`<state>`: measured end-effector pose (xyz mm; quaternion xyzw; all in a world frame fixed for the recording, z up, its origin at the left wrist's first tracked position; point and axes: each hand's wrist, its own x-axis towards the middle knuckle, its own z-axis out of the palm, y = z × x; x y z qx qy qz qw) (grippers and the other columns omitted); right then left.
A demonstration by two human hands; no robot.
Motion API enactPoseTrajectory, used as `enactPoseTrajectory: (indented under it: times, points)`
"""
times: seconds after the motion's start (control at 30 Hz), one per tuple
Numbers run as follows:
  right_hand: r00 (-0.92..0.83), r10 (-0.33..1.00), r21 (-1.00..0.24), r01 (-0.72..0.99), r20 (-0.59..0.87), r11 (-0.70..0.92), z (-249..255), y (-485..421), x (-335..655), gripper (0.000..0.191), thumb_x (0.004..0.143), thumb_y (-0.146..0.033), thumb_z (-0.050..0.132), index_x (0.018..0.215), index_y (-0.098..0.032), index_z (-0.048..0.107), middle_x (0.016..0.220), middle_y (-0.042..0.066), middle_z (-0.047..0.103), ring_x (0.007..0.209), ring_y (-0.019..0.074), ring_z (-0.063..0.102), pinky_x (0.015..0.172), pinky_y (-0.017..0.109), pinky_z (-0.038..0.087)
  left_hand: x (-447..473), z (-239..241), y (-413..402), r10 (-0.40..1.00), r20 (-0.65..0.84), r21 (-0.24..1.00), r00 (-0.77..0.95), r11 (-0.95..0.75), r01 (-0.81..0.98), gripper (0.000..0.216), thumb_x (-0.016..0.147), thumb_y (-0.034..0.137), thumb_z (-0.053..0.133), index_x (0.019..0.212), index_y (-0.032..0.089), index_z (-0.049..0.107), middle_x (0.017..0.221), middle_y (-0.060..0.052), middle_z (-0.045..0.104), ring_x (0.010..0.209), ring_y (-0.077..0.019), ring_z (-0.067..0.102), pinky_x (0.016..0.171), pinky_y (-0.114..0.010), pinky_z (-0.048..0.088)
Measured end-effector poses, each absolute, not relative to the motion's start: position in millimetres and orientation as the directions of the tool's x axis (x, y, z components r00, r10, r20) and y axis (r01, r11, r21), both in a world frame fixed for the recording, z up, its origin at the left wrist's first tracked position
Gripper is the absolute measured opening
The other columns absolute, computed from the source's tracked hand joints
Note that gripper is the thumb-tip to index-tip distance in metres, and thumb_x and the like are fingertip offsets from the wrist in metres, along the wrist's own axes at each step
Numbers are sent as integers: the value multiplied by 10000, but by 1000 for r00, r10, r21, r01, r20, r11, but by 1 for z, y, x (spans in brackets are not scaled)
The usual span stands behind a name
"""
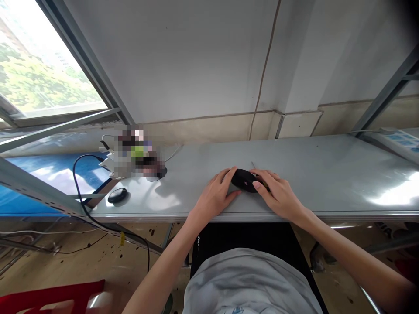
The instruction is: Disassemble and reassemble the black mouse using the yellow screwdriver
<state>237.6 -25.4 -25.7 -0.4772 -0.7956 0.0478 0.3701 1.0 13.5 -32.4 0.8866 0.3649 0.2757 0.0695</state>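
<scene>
Nearest, a grey shirt (248, 283) and a red stool (49, 296) at the lower left are seen above a stained floor. Just beyond, at the near edge of the grey table (327, 174), a black mouse (244, 179) is held between both hands: the left hand (214, 196) is laid on the table with its fingers curled against the mouse's left side, and the right hand (278, 194) is closed over its right end, thumb on top. The mouse is thus clamped from two sides, near the table's middle. It is judged to be light, stiff and smooth, a rounded oval shell of hard plastic that could slip under a loose hold; it is best taken by its two long sides, where the shell narrows. The table top is flat, matt metal or laminate with a dull sheen. To the left, a small black disc (117, 195) is seen by a black cable (78, 183) that is looped down over the edge. Farther off, a blurred cluster (135, 152) of small items is set near the pale wall (196, 56), and a window (39, 65) is seen at far left.
</scene>
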Motion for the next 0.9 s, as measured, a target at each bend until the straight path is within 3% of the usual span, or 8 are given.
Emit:
enactPoseTrajectory:
  times: [0.13, 0.3, 0.4, 0.5, 0.7, 0.9]
  points:
    - [-229, 835, -512, 699, 500, 499, -26, -23, 238, 346, 1093, -445, 379, 1298, -254, 582, 1218, 75, 710, 1026, 247, 694, 955, 409, 502, 2, -31, 10, 719, 424, 319, 551, -688, 652, 651, 1014, 381, 584, 1570, 271, 263, 1423, -158, 495, 1280, -314, 578, 997, -458, 552]
    - [-206, 845, -520, 709, 493, 476, -25, -19, 239, 356, 1090, -450, 379, 1256, -250, 622, 1171, 60, 729, 1024, 240, 696, 964, 396, 493, 3, -27, 7, 742, 398, 319, 540, -664, 677, 529, 1010, 368, 597, 1464, 242, 357, 1385, -154, 509, 1186, -313, 618, 896, -430, 575]
    - [-153, 852, -473, 777, 500, 417, -19, -17, 246, 365, 1085, -423, 373, 1276, -241, 625, 1184, 82, 718, 1071, 261, 681, 961, 415, 498, 3, -27, 7, 756, 398, 326, 519, -646, 691, 493, 1009, 377, 601, 1419, 220, 377, 1390, -153, 514, 1160, -313, 627, 904, -441, 567]
    - [-191, 888, -345, 871, 417, 350, -11, -16, 257, 384, 1059, -422, 402, 1299, -211, 615, 1190, 128, 686, 1105, 314, 649, 919, 453, 514, 3, -29, 9, 772, 401, 338, 494, -626, 703, 487, 1011, 377, 597, 1408, 205, 375, 1373, -150, 528, 1141, -313, 635, 907, -443, 562]
    - [-241, 953, -246, 927, 186, 283, 0, -15, 260, 359, 985, -499, 523, 1225, -248, 612, 985, 96, 692, 860, 305, 695, 702, 404, 521, 2, -31, 10, 782, 402, 324, 477, -609, 724, 515, 1012, 386, 590, 1442, 227, 355, 1377, -137, 526, 1129, -312, 648, 895, -430, 563]
    - [-234, 967, -223, 942, 99, 251, 6, -6, 255, 320, 901, -368, 618, 1196, -244, 622, 801, 68, 686, 603, 262, 650, 527, 342, 421, 1, -31, 11, 778, 409, 338, 476, -614, 713, 542, 1011, 360, 593, 1470, 240, 332, 1391, -135, 525, 1154, -314, 642, 912, -432, 558]
